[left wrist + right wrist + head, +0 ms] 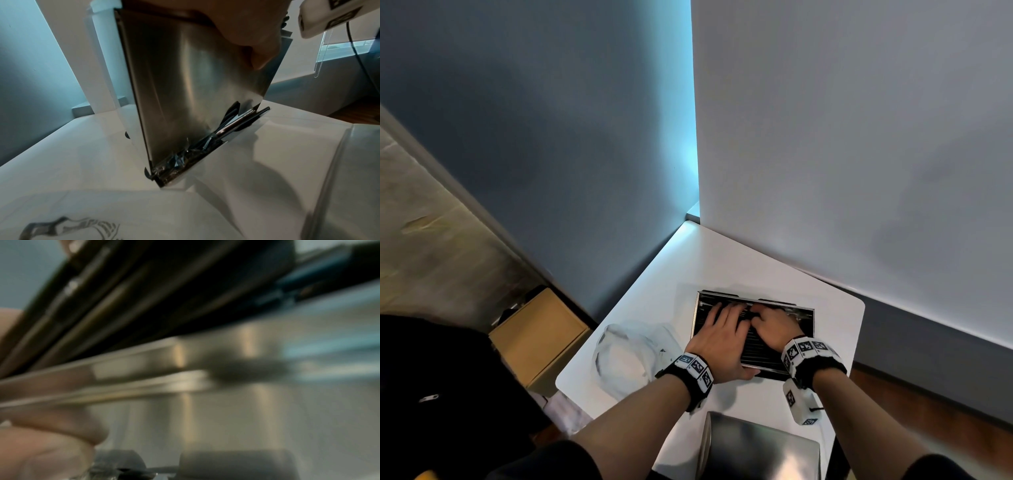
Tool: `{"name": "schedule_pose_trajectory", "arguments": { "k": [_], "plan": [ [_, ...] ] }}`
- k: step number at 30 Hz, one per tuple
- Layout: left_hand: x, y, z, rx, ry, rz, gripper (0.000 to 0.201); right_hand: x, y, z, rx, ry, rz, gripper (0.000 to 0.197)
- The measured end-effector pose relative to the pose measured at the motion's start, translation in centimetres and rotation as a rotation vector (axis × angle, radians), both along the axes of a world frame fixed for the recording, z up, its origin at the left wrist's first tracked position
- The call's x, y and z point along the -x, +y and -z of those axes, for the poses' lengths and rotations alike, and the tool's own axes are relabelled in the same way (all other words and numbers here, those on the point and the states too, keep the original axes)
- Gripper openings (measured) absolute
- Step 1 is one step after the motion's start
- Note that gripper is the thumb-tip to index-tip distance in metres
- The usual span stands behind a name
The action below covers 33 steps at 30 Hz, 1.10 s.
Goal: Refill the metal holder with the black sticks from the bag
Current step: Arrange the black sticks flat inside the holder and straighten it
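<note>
**Metal holder (753,329), black sticks, both hands on top**

Holder: lay flat on white table (722,260), open face up, directly under both palms. Black sticks (756,346): packed side by side inside, long axes crosswise to the forearms, parallel to the holder's long edge. Left hand (722,335): spread flat over the rows, thumb hooked over the near rim. Right hand (774,325): fingers curled among the sticks at the far side; actual pinch could not be told. Bag (626,353): slack, just left of left wrist. Judged: levelling stage; both hands equally near.
</note>
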<state>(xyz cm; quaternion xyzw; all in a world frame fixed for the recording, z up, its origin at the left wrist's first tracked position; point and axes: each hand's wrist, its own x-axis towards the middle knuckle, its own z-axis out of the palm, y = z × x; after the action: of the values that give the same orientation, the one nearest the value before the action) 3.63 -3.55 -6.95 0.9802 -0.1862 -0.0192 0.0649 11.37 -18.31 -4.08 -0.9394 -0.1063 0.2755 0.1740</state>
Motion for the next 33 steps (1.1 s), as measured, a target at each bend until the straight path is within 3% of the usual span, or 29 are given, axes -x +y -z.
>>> {"name": "schedule_pose_trajectory", "arguments": {
  "k": [6, 16, 26, 33],
  "plan": [
    [-0.1, 0.0, -0.1, 0.002, 0.043, -0.04, 0.092, 0.5, 0.9, 0.1, 0.08, -0.033, 0.027, 0.028],
    [0.0, 0.1, 0.1, 0.004, 0.021, -0.063, 0.09, 1.1, 1.8, 0.1, 0.152, -0.065, 0.055, 0.031],
    [0.3, -0.1, -0.1, 0.022, 0.024, -0.046, 0.088, -0.8, 2.0, 0.3, 0.151, 0.089, -0.044, 0.044],
    [0.4, -0.1, -0.1, 0.031, 0.022, -0.043, 0.087, -0.2, 2.4, 0.3, 0.248, 0.027, -0.052, 0.035]
  ]
}}
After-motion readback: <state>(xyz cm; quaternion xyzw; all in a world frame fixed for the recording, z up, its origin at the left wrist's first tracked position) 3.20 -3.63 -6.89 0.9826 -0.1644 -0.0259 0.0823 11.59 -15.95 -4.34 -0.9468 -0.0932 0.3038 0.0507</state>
